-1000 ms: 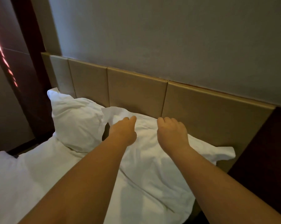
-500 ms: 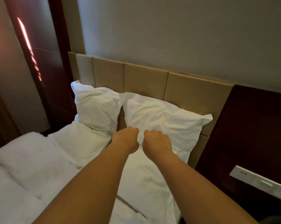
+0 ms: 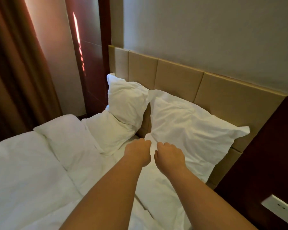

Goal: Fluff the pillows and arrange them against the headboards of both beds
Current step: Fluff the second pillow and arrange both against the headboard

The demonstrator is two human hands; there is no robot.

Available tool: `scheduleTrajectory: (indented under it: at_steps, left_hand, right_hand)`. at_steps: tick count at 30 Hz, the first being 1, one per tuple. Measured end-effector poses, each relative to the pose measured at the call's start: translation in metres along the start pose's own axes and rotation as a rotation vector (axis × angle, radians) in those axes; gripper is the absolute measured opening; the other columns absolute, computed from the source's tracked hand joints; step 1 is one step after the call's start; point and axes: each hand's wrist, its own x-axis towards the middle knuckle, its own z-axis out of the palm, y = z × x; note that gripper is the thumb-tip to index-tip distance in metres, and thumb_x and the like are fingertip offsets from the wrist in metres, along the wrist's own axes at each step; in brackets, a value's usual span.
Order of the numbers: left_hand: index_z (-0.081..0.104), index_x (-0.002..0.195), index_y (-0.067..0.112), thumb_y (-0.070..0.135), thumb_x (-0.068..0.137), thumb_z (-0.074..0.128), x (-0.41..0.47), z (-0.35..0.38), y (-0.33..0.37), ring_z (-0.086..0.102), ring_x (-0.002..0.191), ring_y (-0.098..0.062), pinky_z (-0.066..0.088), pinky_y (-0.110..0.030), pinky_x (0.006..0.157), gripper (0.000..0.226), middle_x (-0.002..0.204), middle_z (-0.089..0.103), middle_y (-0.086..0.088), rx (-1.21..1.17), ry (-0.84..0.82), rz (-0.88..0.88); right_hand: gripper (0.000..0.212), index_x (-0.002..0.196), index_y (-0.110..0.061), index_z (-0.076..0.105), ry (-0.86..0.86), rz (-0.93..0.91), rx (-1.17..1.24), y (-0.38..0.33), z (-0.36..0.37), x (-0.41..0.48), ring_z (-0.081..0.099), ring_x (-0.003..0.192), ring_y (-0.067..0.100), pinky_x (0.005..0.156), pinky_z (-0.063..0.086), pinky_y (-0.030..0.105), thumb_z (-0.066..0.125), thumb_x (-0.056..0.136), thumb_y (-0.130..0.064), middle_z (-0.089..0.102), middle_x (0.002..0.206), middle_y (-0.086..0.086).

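Pillows in creased white cotton stand against the tan, square-panelled padded headboard point(image 3: 178, 80) at mid-frame. The broad right pillow point(image 3: 189, 128) leans back on it and the narrower left pillow point(image 3: 126, 103) stands upright beside it, their upper corners meeting. The left hand point(image 3: 137, 152) and right hand point(image 3: 169, 155) sit side by side with fingers curled under at the right pillow's lower left corner, and I cannot tell whether they pinch its cloth; a rumpled white duvet point(image 3: 32, 171) fills the lower left.

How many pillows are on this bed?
2: the left pillow stands against the headboard, the right pillow leans beside it. The white bulge under the left pillow may be a third.
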Motion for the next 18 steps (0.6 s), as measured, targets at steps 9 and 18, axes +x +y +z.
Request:
scheduleTrajectory:
  at_steps: [9, 18]
  left_hand:
    - [0.045, 0.129, 0.02, 0.024, 0.099, 0.047, 0.012, 0.034, 0.033, 0.056, 0.11, -0.021, 0.044, -0.03, 0.085, 0.03, 0.128, 0.052, -0.003, 0.016, -0.082, -0.179]
    - [0.046, 0.132, 0.021, 0.023, 0.099, 0.052, 0.04, -0.014, 0.034, 0.057, 0.111, -0.022, 0.046, -0.03, 0.091, 0.033, 0.13, 0.053, -0.003, 0.02, 0.047, -0.233]
  right_hand:
    - [0.018, 0.102, -0.017, 0.052, -0.059, -0.156, 0.037, 0.044, 0.042, 0.013, 0.061, 0.088, 0.023, 0.068, 0.04, 0.031, 0.038, 0.099, -0.029, 0.062, 0.1, 0.004]
    - [0.02, 0.104, -0.016, 0.054, 0.009, -0.199, 0.074, 0.045, 0.001, 0.055, 0.061, 0.088, 0.023, 0.066, 0.037, 0.03, 0.039, 0.099, -0.028, 0.061, 0.1, 0.005]
